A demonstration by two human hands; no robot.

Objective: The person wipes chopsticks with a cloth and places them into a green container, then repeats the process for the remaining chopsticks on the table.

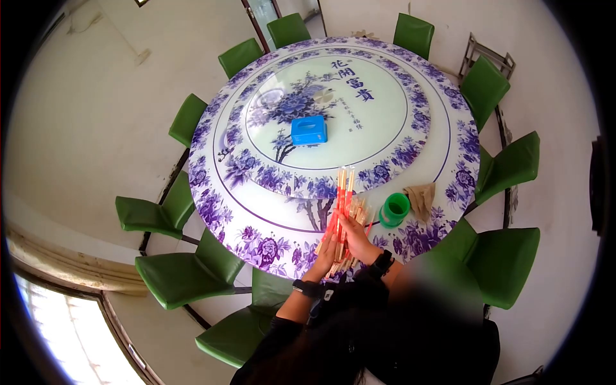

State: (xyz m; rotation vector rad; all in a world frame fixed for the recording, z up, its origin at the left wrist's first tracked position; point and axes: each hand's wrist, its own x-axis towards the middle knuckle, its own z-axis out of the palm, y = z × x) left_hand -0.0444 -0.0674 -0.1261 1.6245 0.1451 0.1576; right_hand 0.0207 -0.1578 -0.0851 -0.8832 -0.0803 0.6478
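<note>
A few chopsticks [342, 190] in clear and red wrappers stand upright between my hands near the table's front edge. My right hand [357, 239] is closed around them from the right. From the left, my left hand [328, 249] presses its fingers against the lower part of the same chopsticks. Under and behind my hands lies a loose pile of more chopsticks [360, 210], partly hidden by them. A green plastic cup [393, 212] is just right of my right hand, with a brown cloth [421, 200] beside it.
The round table [221, 204] has a purple floral pattern and a raised turntable [372, 144] at its centre. A blue tissue box [309, 131] rests on the turntable. Several green chairs [486, 88] ring the table, and a window [70, 327] is at lower left.
</note>
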